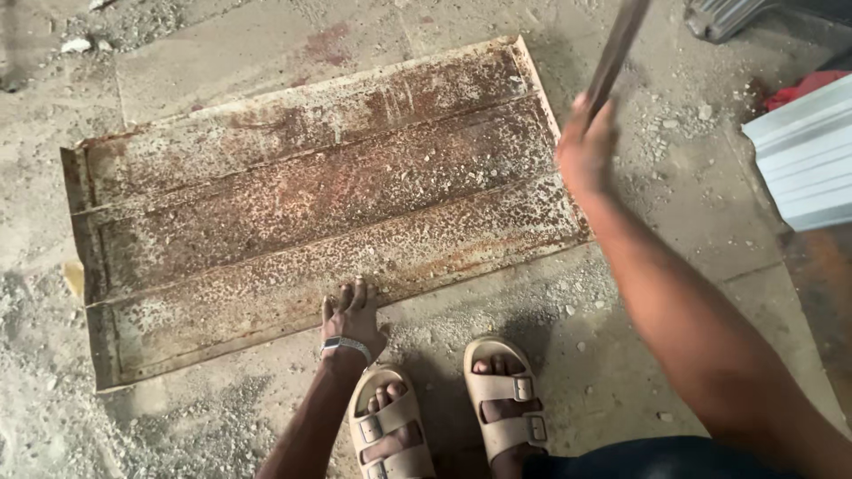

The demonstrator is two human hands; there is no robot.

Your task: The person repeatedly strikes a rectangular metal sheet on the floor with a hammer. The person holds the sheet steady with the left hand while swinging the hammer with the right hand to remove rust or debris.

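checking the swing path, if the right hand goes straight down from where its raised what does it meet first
Most likely the rusty metal sheet's right edge, though depth is unclear; the right hand grips a raised metal bar.

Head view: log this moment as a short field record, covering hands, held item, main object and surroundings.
left hand: pressed flat on the near edge of the rusty ribbed metal sheet
right hand: raised, gripping a dark metal bar
sheet: lying flat on the concrete floor, speckled with grit
feet: in beige sandals, beside the sheet's near edge
far right: white corrugated panel
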